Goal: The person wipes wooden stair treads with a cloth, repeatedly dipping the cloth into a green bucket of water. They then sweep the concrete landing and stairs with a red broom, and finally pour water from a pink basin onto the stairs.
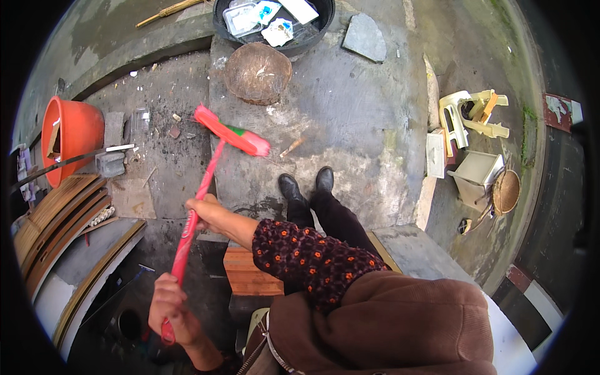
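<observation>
Both my hands are on the pink-red handle of a plastic broom (205, 180). Lower down in view, my left hand (169, 302) is wrapped around the handle near its end. Further along, my right hand (206, 213) grips the middle of the shaft, its arm in a dark flowered sleeve reaching across my body. The red broom head (229, 132) has pink and green bristles and lies slantwise over the edge of a concrete slab (347, 122). Whether the bristles touch the ground I cannot tell. A short brown stick (292, 146) lies just right of the head, beyond my black shoes (290, 186).
A round wooden block (258, 72) stands before a black tub (323, 33) of packaging. Left are an orange tub (89, 126), concrete blocks (110, 164), scattered debris and curved wooden boards (61, 220). A stone slab (365, 38), broken plastic chair (454, 112) and wicker basket (506, 191) lie right.
</observation>
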Demonstrator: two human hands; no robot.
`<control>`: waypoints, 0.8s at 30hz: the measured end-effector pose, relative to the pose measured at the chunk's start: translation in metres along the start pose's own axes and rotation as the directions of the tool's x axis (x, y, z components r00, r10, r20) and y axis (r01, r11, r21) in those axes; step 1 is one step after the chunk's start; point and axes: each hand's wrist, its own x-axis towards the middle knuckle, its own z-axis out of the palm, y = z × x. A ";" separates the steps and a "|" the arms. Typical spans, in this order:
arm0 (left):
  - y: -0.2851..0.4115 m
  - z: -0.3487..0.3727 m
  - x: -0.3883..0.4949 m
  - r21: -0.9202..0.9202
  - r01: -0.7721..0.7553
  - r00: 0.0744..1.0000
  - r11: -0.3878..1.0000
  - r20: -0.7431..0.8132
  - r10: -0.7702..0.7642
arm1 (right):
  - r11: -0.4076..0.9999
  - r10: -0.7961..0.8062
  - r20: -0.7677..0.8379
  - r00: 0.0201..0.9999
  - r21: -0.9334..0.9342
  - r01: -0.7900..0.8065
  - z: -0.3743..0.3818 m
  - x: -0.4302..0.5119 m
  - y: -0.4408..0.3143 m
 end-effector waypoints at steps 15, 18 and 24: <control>-0.032 0.046 0.011 -0.364 0.224 0.958 0.904 0.253 -0.136 | 0.994 0.029 -0.469 0.882 0.103 0.022 -0.101 -0.089 -0.024; -0.026 0.030 0.028 -0.193 0.115 0.951 0.974 0.306 -0.051 | 0.982 0.139 -0.429 0.892 0.179 -0.067 -0.076 -0.026 -0.005; 0.010 0.017 0.034 0.129 -0.105 0.911 0.986 0.409 0.043 | 0.947 0.103 0.140 0.985 0.290 -0.140 -0.009 0.025 -0.002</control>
